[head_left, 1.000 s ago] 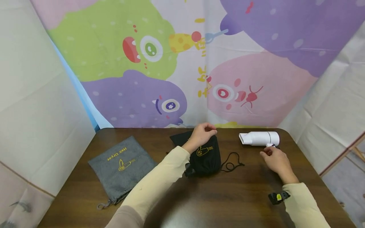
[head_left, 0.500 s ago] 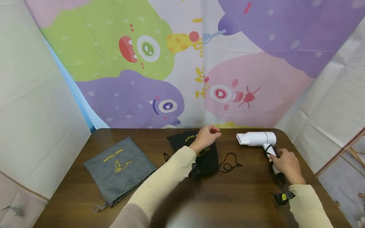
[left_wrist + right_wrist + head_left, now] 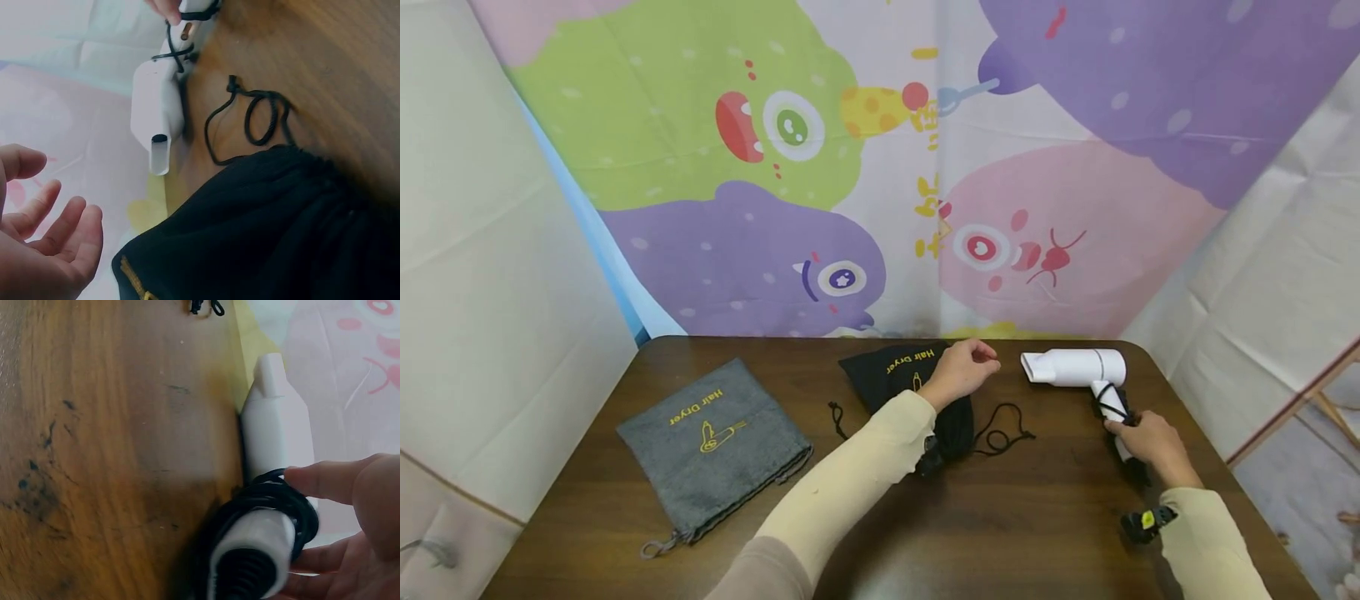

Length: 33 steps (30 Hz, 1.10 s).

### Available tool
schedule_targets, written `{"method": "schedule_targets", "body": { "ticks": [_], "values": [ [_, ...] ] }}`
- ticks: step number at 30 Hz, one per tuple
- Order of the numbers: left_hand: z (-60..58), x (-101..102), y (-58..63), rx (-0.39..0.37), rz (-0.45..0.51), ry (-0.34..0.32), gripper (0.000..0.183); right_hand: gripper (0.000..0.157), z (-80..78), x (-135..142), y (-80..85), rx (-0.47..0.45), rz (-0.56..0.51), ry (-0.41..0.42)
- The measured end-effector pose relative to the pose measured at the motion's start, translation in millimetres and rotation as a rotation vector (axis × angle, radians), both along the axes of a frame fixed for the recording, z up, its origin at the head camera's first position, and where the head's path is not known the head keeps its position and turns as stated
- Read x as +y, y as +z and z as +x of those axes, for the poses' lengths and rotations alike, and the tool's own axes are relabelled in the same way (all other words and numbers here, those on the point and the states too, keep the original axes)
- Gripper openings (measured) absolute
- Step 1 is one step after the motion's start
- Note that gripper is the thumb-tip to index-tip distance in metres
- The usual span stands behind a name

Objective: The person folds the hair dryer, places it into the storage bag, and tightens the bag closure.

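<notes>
A white hair dryer lies at the table's far right, its nozzle towards the left. Black cord is wound round its handle. My right hand grips the corded handle, thumb on one side and fingers on the other in the right wrist view. Over the far right part of a black drawstring pouch hovers my left hand, fingers loosely bent and holding nothing. The left forearm hides part of that pouch. Its drawstring trails on the wood towards the dryer.
On the left of the brown table a grey drawstring pouch lies flat, marked "Hair Dryer". A cartoon-printed cloth hangs right behind the table's far edge. White panels stand at both sides.
My right hand has moved from beside the dryer's handle onto it and now grips it. The left hand has drifted right over the black pouch.
</notes>
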<state>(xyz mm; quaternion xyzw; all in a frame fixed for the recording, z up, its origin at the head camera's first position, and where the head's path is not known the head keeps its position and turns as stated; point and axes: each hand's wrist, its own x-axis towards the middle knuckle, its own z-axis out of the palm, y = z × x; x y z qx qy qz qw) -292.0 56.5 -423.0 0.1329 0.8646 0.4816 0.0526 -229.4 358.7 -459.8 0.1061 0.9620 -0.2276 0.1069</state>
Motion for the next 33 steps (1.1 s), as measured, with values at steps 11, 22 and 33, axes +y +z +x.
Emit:
{"method": "schedule_targets", "body": {
  "ticks": [11,22,33],
  "values": [
    [14.8,23.5,-11.1,-0.008,-0.032,-0.034,0.018,0.081,-5.9,0.9,-10.9,-0.017,-0.073,-0.082],
    [22.8,37.3,-16.9,-0.008,-0.100,-0.042,0.023,0.068,-2.1,-7.3,-17.4,0.032,-0.099,-0.093],
    [27.3,46.6,-24.0,-0.133,-0.164,-0.007,0.048,0.059,2.5,-20.0,-21.2,0.122,-0.130,-0.111]
  ]
}}
